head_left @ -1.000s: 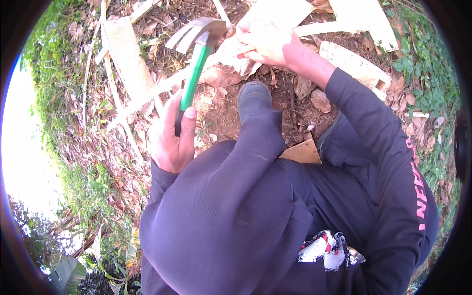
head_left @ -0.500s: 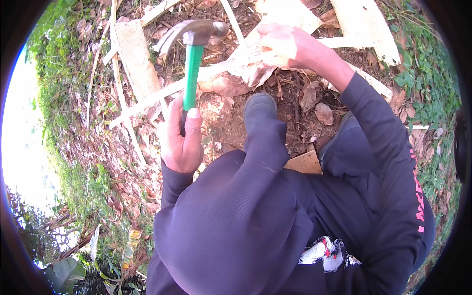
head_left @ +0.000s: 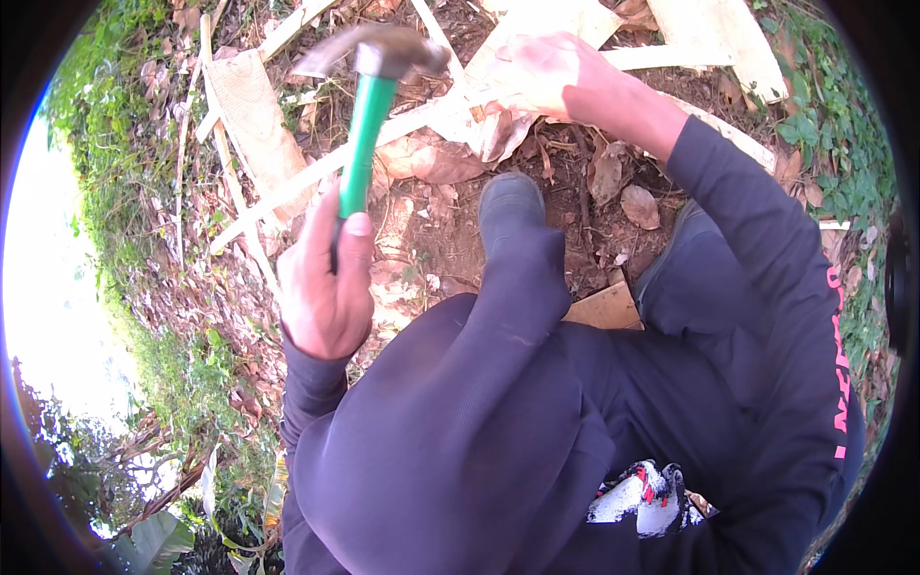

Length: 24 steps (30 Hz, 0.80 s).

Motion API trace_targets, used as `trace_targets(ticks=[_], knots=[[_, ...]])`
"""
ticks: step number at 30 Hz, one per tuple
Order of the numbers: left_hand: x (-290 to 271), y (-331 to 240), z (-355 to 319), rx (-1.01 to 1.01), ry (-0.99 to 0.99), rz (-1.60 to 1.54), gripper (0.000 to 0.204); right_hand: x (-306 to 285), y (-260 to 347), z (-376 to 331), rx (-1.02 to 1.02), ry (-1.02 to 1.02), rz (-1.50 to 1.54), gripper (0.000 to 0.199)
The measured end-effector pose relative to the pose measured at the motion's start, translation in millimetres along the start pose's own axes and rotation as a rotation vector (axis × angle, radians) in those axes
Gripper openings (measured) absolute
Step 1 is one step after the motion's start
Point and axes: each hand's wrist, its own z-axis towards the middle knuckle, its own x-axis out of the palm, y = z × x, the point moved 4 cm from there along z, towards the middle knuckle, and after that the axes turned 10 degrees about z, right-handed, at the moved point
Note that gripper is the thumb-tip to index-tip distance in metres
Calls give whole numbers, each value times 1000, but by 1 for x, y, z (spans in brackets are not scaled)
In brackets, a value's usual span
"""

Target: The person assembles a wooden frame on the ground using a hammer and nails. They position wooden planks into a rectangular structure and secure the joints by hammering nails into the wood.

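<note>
A claw hammer with a green handle and dark metal head is held upright in my left hand, which is closed round the lower grip. The hammer's head is smeared by motion. My right hand is over a long pale wooden strip, its fingers curled together at the far middle. Bright sun washes out those fingers, so what they pinch, if anything, is hidden. A wider pale board lies under and beyond that hand.
Another board lies at the left beside thin sticks. A wide plank lies at the far right. Dry leaves cover the soil. My boot is close to the strip, and a small wood piece sits between my legs.
My left hand has moved left and a little nearer, tilting the hammer so its head leans right. The right hand stays at about the same place over the wood.
</note>
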Motion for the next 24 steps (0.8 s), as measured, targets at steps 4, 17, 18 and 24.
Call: trace_targets(ticks=[4, 17, 18, 24], knots=[[-7, -29, 4, -28, -165, -167, 39, 4, -8, -14, -17, -9, -77, 31], [-9, -26, -7, 55, -143, -11, 39, 10, -12, -17, 17, 49, -218, 32], [-9, -33, -4, 129, -84, 195, 38, 12, -13, -17, 37, 56, -208, 32], [3, -48, 12, 224, 135, 339, 45, 19, -24, -7, 286, 317, -105, 34]])
